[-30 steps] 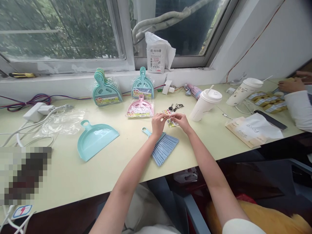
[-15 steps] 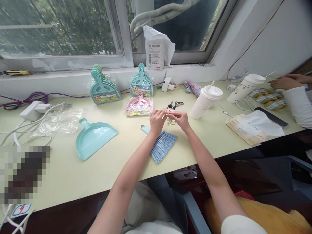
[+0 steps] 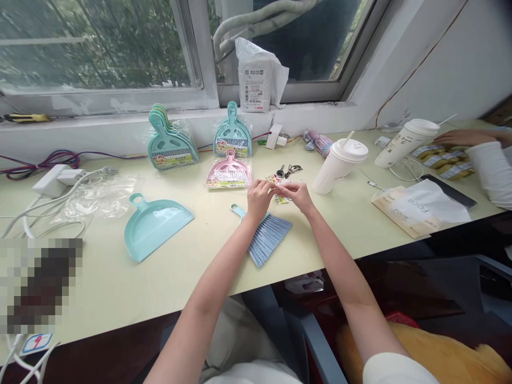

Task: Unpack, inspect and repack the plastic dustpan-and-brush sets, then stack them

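My left hand (image 3: pixel 259 200) and my right hand (image 3: pixel 296 196) meet fingertip to fingertip above the table, both closed in a pinch. What sits between the fingers is too small to make out. A colourful printed card (image 3: pixel 281 200) shows behind and below the fingers; whether they grip it I cannot tell. Under my left hand and wrist lies a small blue brush (image 3: pixel 270 237), its bristles spread toward me and its handle partly covered. A light blue dustpan (image 3: pixel 160 224) rests apart, farther left.
Packaged dustpan sets in green (image 3: pixel 174 144), blue (image 3: pixel 232 133) and pink (image 3: pixel 229 173) stand near the window. Keys (image 3: pixel 288 170), a lidded cup (image 3: pixel 340 168) and a tissue pack (image 3: pixel 420 208) lie rightward. Clear plastic wrap (image 3: pixel 100 197) and cables are left. Another person's arm (image 3: pixel 490 165) rests far right.
My hands stay pinched together in nearly the same place, with only a slight shift of the fingers. The camera view has moved a little. The brush and dustpan have not moved.
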Available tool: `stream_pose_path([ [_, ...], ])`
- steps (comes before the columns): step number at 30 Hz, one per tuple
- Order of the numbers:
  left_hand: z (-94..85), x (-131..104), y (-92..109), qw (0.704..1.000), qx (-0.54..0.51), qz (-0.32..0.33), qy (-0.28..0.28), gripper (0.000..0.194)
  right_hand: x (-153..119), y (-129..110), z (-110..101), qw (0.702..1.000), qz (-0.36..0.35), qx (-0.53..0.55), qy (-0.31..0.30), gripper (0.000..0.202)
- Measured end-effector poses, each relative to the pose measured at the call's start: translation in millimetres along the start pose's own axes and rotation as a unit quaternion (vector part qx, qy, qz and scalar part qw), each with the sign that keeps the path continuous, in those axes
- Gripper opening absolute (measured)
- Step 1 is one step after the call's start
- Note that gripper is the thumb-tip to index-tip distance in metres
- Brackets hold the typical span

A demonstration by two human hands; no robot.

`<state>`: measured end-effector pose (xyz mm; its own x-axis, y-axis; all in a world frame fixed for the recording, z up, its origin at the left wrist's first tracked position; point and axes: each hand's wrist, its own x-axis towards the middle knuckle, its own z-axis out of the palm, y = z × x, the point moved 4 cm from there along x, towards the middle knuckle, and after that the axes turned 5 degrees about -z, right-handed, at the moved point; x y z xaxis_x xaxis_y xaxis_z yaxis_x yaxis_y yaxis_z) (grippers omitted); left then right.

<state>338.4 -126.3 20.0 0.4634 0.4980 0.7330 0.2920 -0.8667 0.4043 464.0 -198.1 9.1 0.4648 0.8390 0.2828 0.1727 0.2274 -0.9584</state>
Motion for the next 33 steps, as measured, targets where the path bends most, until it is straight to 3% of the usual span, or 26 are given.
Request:
stream_pose_path([
  [14, 6.8, -3.8, -3.5, 0.998, 0.064, -0.002, -0.026, 0.026, -1.5, -6.5, 2.0, 0.999, 0.034, 0.018, 0.020, 0.044],
  [27, 14.8, -6.3, 3.6, 0.986, 0.122, 0.087, -0.075, 0.025, -1.4, -6.4, -6.5, 0.998, 0.046, 0.004, 0.041, 0.039],
  [33, 14.9, -5.3, 2.8, 0.990, 0.099, 0.062, -0.074, 0.026, 0.4, 0.0, -5.1, 0.998, 0.025, -0.003, 0.063, 0.039],
])
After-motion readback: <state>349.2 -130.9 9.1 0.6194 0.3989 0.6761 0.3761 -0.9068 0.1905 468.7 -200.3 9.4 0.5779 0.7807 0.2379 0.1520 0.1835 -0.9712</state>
